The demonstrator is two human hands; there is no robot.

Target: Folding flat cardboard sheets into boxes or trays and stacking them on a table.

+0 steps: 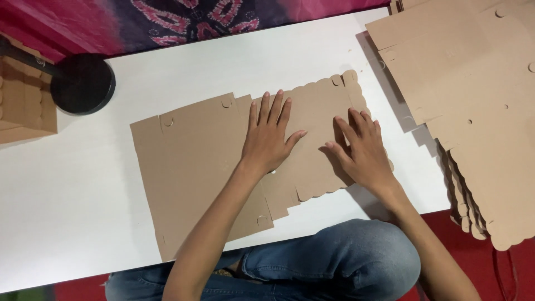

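blue-jeaned knee sits at six o'clock, against the white table edge. flat brown cardboard blank lies mid-table, long axis running from eight o'clock to two o'clock, scalloped edge toward two. left hand and right hand press flat on it, fingers spread, gripping nothing. stack of cardboard blanks lies at three o'clock, black round base at ten, folded box at nine.

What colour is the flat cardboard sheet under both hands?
Plain light brown, seen in the head view: the cardboard sheet lies flat on the white table.
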